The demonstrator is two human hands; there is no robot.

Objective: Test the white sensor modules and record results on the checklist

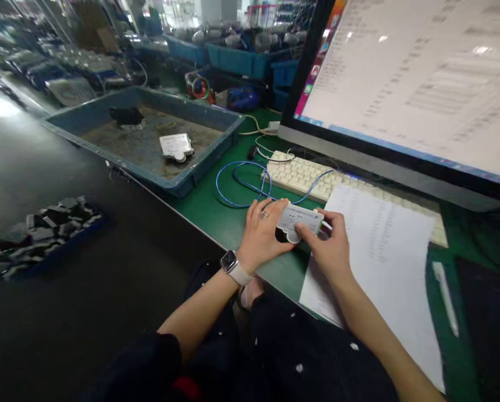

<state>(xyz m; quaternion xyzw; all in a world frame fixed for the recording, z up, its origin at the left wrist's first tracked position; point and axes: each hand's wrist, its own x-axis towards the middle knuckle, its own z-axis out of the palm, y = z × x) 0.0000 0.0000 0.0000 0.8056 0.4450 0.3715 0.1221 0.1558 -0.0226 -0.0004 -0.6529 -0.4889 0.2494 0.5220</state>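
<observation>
A flat white device (294, 216) is pinched between the fingers of the left hand (261, 233) and the right hand (330, 244), with the right thumb pressed on its face. Dark print is borne by that face; the near edge is rounded into a lobe, and green is seen at the end beside the right fingers. Beyond them, a keyboard (299, 174) is placed.

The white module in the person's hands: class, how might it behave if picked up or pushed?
The white module is probably stiff: its flat face looks unbent between the left hand and the right hand. It seems unlikely to roll, given its flat, straight-edged body. Stood on its rounded bulge, it might tip.
</observation>
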